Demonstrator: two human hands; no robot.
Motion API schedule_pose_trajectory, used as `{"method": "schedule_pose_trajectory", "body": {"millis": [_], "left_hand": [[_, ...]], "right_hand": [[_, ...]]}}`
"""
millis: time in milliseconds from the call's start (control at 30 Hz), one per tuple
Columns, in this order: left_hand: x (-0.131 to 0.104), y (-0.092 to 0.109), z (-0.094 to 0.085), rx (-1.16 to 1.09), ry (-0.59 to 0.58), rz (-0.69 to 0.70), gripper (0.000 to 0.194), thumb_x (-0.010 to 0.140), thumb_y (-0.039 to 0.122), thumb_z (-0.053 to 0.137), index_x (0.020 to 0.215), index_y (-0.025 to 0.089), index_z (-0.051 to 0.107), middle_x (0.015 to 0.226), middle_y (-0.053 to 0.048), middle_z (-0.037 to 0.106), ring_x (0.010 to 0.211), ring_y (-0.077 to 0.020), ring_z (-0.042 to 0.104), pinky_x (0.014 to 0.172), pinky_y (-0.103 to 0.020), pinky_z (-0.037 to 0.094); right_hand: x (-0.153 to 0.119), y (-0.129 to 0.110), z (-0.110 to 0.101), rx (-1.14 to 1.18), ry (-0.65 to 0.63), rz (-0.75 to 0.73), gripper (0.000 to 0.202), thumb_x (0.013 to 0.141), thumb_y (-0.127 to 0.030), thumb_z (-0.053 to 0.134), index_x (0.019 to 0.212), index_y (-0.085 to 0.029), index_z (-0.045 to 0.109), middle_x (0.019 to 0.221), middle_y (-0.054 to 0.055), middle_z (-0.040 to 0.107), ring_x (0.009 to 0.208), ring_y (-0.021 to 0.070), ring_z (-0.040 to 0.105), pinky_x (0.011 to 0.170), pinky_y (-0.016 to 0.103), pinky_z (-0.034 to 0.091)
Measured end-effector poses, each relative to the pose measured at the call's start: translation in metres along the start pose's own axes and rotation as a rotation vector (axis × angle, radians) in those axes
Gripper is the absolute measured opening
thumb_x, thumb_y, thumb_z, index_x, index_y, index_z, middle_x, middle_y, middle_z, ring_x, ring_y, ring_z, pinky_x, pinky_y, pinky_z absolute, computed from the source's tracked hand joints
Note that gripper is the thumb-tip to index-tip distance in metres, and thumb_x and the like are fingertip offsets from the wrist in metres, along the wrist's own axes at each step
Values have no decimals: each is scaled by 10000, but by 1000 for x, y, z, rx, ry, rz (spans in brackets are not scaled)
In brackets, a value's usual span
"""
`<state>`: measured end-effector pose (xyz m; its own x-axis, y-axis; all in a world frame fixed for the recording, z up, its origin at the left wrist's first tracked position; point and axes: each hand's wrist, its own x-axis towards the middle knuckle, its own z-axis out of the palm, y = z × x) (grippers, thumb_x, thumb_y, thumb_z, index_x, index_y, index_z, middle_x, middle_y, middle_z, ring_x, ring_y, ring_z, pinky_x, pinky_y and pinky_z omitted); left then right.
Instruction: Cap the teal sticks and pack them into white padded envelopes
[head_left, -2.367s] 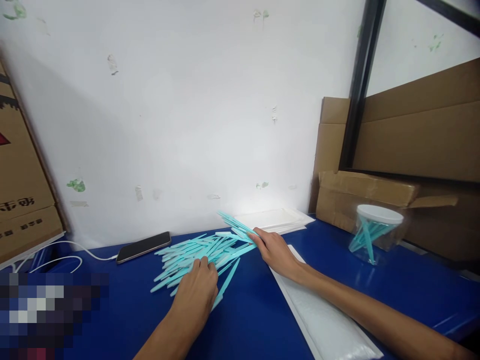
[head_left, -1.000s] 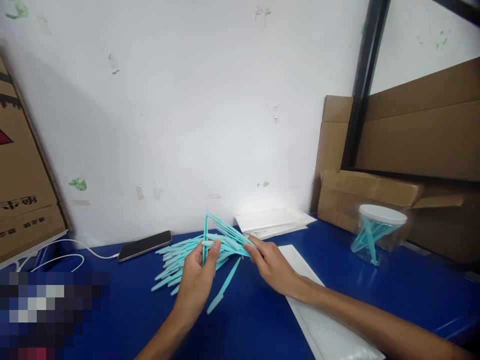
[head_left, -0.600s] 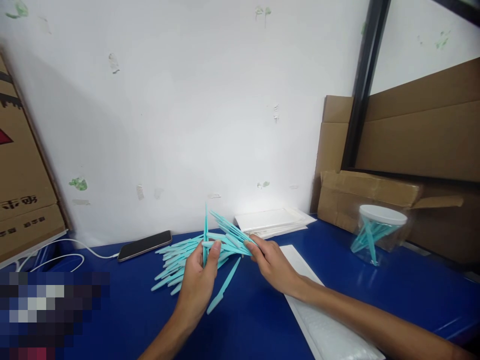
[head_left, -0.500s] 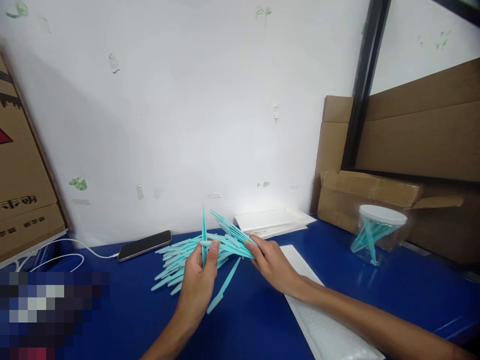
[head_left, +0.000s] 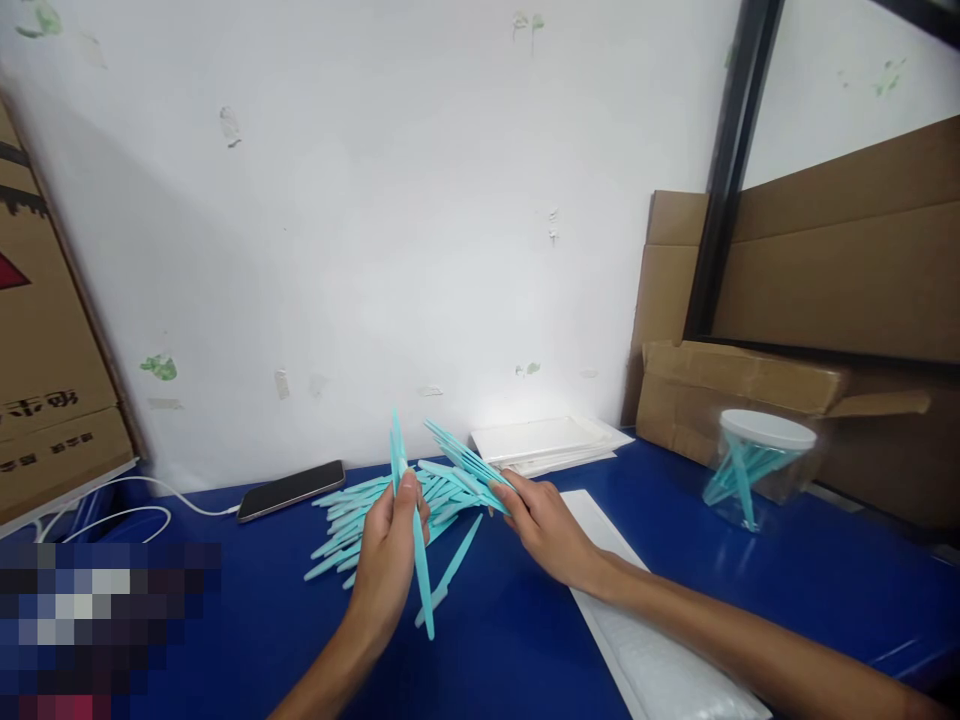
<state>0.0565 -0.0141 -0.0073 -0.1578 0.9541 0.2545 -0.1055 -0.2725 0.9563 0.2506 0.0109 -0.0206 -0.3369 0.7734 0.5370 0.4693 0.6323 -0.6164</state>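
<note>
My left hand (head_left: 391,530) is closed round slim turquoise plastic eyebrow razors (head_left: 422,580), which stand steeply, their tips above and below the fingers; I cannot tell how many it holds. To its right, my right hand (head_left: 536,515) pinches a fanned bundle of several more of these razors (head_left: 461,455), pointing up and left. Under and behind both hands lies a loose pile of the same razors (head_left: 341,540). A single razor (head_left: 457,560) rests on the blue table apart from the pile, partly crossed by those in my left hand.
A clear jar (head_left: 750,480) with a white lid holds more razors at the right. A white padded mailer (head_left: 637,640) lies under my right forearm. White flat packets (head_left: 547,440) sit by the wall, a phone (head_left: 291,490) with cable at left. Cardboard boxes (head_left: 735,385) stand at both sides.
The razors in my left hand have swung to a long steep line, reaching down below the fingers. My left hand has drawn slightly left, away from the right-hand bundle. My right hand has barely moved.
</note>
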Motion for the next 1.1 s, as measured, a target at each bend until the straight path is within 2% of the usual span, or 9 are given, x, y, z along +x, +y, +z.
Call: {"method": "schedule_pose_trajectory", "body": {"millis": [100,267,333,467,567,733,933,1000,1100], "left_hand": [[-2,1,2,-21,-50,-44,501,829,652,585,689,213,387,624,72,302,497,-75,273,425,-183,265],[-4,4,1,-28,-148,-60,501,835,684,541,700,215,426,636,49,425,493,-103,421,423,-211,327],[-5,5,1,-33,-147,-64,511,828,700,540,716,212,438,649,48,437,500,-100,426,436,-211,336],[-7,7,0,32,-96,-82,547,809,726,550,717,192,476,614,62,367,505,-78,334,444,-188,284],[-7,6,-2,76,-97,-62,507,819,679,579,748,180,535,597,64,359,511,-76,323,457,-182,281],[-5,6,-4,96,-131,-43,402,854,588,589,909,190,591,643,44,504,505,-83,422,462,-183,308],[-2,6,-4,111,-93,-29,415,852,583,590,959,182,575,689,26,577,477,-99,526,397,-186,226],[-1,4,-5,110,-98,-34,424,849,581,602,997,186,563,738,3,632,533,-138,617,411,-186,263],[-1,4,-5,81,-106,-41,431,860,578,605,1057,202,526,852,-36,712,649,-194,708,522,-216,418]], "right_hand": [[0,0,1,-1,-3,0,346,1055,-419,336,821,-218,492,625,-44,450,538,126,377,552,267,273],[0,1,1,-11,-6,1,345,1055,-413,336,822,-215,497,630,-42,463,535,123,380,559,266,282],[0,0,1,4,0,6,349,1055,-416,331,828,-213,502,629,-42,455,540,123,377,557,262,287],[0,-1,1,72,11,25,362,1050,-437,334,812,-211,487,636,-40,440,563,124,389,553,250,309],[0,-1,2,128,14,44,377,1046,-461,336,814,-209,493,670,-28,474,592,127,412,569,245,338],[0,1,4,173,3,66,396,1041,-492,332,837,-207,516,699,-19,497,614,130,415,587,246,363],[0,-1,2,184,-24,62,405,1040,-503,329,866,-208,545,711,-17,515,614,133,428,597,252,374],[0,-2,1,181,-41,59,407,1043,-501,323,871,-208,546,704,-19,516,601,130,430,584,252,366],[0,-4,0,180,-60,55,397,1044,-496,328,872,-209,541,679,-27,501,573,125,422,561,252,353]]}}
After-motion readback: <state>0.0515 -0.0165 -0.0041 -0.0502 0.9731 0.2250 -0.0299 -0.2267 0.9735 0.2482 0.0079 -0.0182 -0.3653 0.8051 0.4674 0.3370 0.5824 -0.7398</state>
